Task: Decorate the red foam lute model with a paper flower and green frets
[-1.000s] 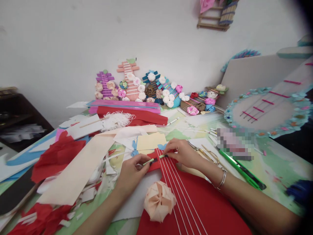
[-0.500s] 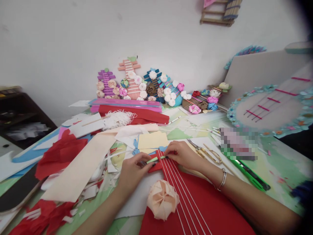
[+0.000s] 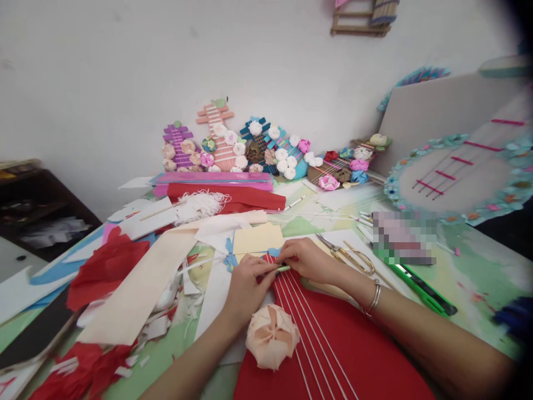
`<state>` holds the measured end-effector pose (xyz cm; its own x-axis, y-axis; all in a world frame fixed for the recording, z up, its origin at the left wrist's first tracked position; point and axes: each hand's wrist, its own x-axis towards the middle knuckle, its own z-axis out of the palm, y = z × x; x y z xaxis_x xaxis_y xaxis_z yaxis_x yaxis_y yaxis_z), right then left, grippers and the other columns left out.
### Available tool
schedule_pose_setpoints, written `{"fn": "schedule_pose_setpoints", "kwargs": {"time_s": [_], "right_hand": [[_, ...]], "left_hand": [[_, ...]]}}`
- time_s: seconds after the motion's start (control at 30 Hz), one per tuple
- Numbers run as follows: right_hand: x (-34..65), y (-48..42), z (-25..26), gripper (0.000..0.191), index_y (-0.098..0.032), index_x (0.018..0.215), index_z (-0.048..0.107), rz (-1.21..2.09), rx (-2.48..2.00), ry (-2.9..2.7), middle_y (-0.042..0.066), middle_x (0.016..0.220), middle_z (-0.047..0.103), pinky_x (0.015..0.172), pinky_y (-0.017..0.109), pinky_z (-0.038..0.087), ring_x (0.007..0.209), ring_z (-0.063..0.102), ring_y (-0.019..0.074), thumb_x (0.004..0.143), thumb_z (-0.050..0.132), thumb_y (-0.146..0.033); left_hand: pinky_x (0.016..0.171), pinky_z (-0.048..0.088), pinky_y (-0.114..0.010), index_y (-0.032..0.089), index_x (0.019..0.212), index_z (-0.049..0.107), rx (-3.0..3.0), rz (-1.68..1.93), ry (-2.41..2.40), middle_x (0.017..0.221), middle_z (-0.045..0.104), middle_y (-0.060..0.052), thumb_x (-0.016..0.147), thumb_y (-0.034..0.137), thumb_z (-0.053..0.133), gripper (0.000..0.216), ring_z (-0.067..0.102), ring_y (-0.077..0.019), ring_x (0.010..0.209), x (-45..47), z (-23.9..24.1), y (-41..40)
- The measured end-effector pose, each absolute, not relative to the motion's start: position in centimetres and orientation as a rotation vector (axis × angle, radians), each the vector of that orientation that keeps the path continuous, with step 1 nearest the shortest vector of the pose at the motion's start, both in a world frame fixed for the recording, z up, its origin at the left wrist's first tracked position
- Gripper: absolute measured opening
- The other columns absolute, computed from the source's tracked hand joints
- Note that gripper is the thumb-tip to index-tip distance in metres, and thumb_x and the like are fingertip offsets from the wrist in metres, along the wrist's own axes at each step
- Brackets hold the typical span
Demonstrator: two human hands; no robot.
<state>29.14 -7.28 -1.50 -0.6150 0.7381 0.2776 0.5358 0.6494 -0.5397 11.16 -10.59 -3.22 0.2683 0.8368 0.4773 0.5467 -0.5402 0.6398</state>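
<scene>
A red pipa-shaped craft (image 3: 358, 328) lies before me, its neck pointing away. White strings (image 3: 306, 316) run along its length, and a peach paper flower (image 3: 272, 337) sits on its left side. My left hand (image 3: 252, 283) is closed at the neck, thumb and fingers pinching a short light-green strip (image 3: 283, 269) that lies across the strings. My right hand (image 3: 312, 261) is closed at the same spot, fingertips beside the strip and touching the neck. What the right fingertips hold is hidden.
Gold-handled scissors (image 3: 356, 258) and a green utility knife (image 3: 420, 289) lie to the right. Pale yellow paper (image 3: 256, 240) is behind the neck. Red crepe paper (image 3: 106, 266) and scraps crowd the left. Flower-decorated crafts (image 3: 222, 139) lean on the wall; a larger one (image 3: 458, 172) stands right.
My left hand has moved right, carrying the light-green strip from beside the neck onto the strings, close to my right hand. My right hand has stayed at the neck. The view has shifted slightly.
</scene>
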Motion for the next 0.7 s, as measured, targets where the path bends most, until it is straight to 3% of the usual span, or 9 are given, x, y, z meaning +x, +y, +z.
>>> {"fn": "schedule_pose_setpoints", "kwargs": {"time_s": [0.17,0.7], "right_hand": [[29.41,-7.05,-1.37,0.041,-0.019,0.087,0.073,0.567,-0.968,-2.417,0.003,0.077,0.068,0.065,0.02,0.04,0.068,0.056,0.0117,0.069,0.045,0.005],[29.11,-7.13,-1.07,0.028,-0.015,0.081,0.072,0.575,-1.018,-2.415,0.004,0.074,0.069,0.063,0.021,0.04,0.069,0.057,0.0127,0.07,0.052,-0.001]], "left_hand": [[0.065,0.049,-0.028,0.018,0.077,0.072,2.243,1.225,1.212,0.071,0.071,-0.001,0.071,0.008,0.062,0.015,0.059,-0.0161,0.071,11.16,-3.37,-10.74],[0.066,0.048,-0.028,0.02,0.069,0.068,2.252,1.191,1.221,0.071,0.069,-0.001,0.069,0.01,0.062,0.012,0.06,-0.016,0.071,10.84,-3.45,-10.61]]}}
